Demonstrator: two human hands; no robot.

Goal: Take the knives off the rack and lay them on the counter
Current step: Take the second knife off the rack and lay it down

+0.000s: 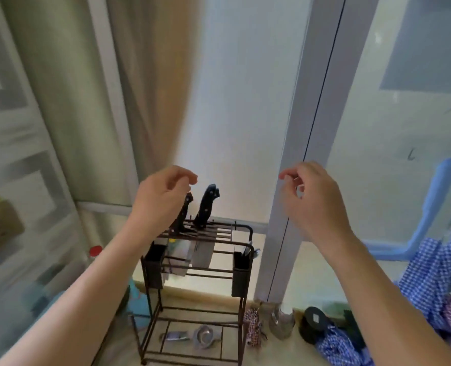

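The rack [241,235] is thin metal rod, dark brown and matt, with two matt black cups that look like plastic. Both knives [206,204] have smooth black handles with small pale rivets; their blades [202,253] are bare metal, dull grey — a soft sheen only. A strainer [204,336] on the counter [280,352] is shiny metal. The counter looks smooth and pale. The cloth [427,276] at right is woven check fabric — blue and white, crumpled. The pane [235,101] behind is frosted.
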